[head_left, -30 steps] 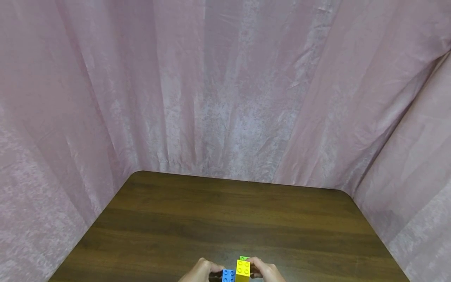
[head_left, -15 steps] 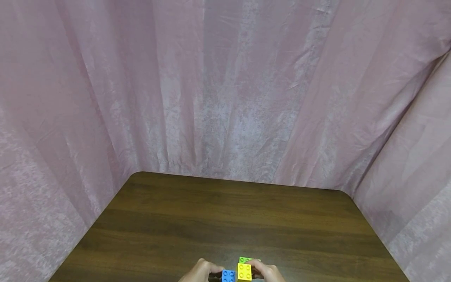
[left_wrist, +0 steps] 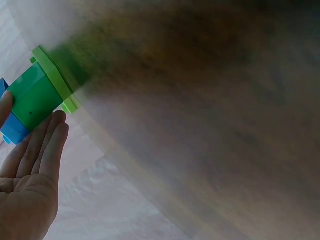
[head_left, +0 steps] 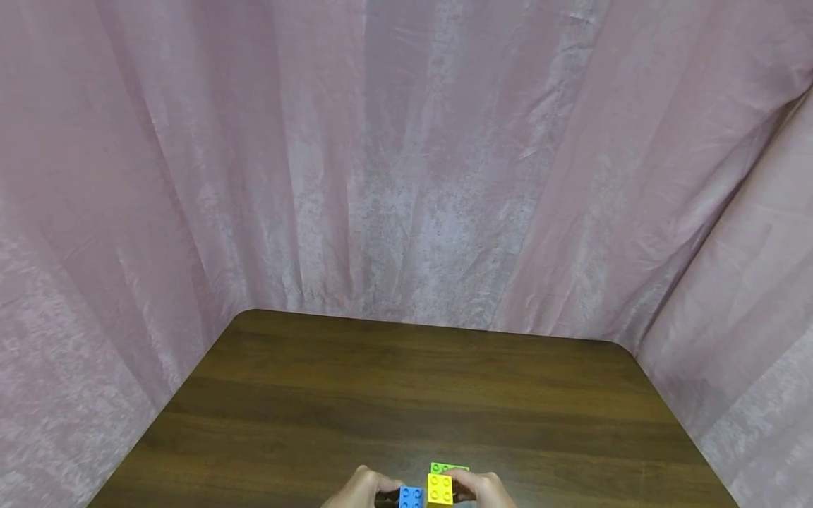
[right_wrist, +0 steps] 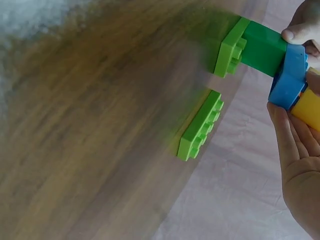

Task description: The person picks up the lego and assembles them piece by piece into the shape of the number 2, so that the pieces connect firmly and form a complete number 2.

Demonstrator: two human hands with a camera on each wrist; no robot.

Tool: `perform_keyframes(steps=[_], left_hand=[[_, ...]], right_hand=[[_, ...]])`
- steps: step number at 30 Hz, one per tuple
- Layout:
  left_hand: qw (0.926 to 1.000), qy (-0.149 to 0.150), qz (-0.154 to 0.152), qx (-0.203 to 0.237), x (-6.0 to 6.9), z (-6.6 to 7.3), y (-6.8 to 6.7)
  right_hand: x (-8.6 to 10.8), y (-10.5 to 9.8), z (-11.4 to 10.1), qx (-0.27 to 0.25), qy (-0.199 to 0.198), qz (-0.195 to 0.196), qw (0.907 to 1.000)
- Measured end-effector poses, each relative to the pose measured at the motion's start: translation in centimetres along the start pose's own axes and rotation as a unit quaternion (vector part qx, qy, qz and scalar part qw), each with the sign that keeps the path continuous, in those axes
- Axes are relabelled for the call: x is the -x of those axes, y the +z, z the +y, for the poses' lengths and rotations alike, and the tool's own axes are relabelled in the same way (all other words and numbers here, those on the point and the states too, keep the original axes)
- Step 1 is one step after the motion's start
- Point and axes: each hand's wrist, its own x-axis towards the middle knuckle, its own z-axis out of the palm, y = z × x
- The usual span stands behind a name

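At the bottom edge of the head view, my left hand (head_left: 364, 488) is beside a blue building brick (head_left: 411, 497). My right hand (head_left: 484, 488) pinches a yellow building brick (head_left: 440, 488) just to its right. In the right wrist view the stack shows a light green brick (right_wrist: 231, 49) at the table, a dark green brick (right_wrist: 264, 47) above it, then the blue and yellow bricks. My left thumb presses where dark green meets blue, fingers around the far side in the left wrist view. Right fingertips also touch the blue brick's corner.
A separate long light green brick (right_wrist: 200, 127) lies on the wooden table (head_left: 406, 395), near its front edge, to the right of the stack. Pink curtains (head_left: 406, 162) hang around the back and sides of the table.
The yellow brick has come down slightly in my right hand, showing more of the light green brick behind it. My left hand has stayed nearly still.
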Motion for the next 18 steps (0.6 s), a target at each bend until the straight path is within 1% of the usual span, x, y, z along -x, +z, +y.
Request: perform_keyframes(steps=[2,5,7,9,10,11,12,14,15,16,18], left_hand=[[0.9999,0.011,0.003,-0.011,-0.01,-0.05,-0.03],[0.9988,0.03,0.009,-0.038,-0.02,-0.14,-0.04],[0.9988,0.026,0.011,-0.041,-0.01,-0.12,-0.07],[0.9995,0.011,0.012,-0.028,-0.03,-0.07,-0.02],[0.9996,0.013,0.009,-0.023,-0.03,-0.06,-0.01],[0.9999,0.003,0.007,-0.01,-0.02,-0.03,0.02],[1.0,0.004,0.005,-0.007,-0.02,-0.07,0.06],[0.9999,0.012,0.004,-0.006,-0.06,-0.15,0.12],[0.9999,0.014,0.002,-0.003,-0.09,-0.2,0.11],[0.9999,0.014,0.0,-0.001,-0.1,-0.19,0.1],[0.9999,0.004,-0.002,0.011,-0.13,-0.16,0.06]], right_hand=[[-0.15,-0.08,-0.04,0.005,-0.004,-0.003,1.0],[-0.36,-0.2,-0.13,0.014,-0.01,-0.011,0.9998],[-0.52,-0.3,-0.21,0.027,-0.015,-0.019,0.9994],[-0.61,-0.37,-0.31,0.028,-0.005,-0.027,0.9992],[-0.63,-0.37,-0.36,0.028,0.002,-0.029,0.9992],[-0.64,-0.35,-0.39,0.028,0.008,-0.029,0.9991],[-0.64,-0.33,-0.38,0.03,0.008,-0.029,0.9991],[-0.6,-0.27,-0.32,0.025,0.004,-0.026,0.9993],[-0.59,-0.25,-0.25,0.028,-0.006,-0.022,0.9994],[-0.58,-0.23,-0.17,0.028,-0.015,-0.02,0.9993],[-0.58,-0.22,0.0,0.033,-0.038,-0.015,0.9986]])
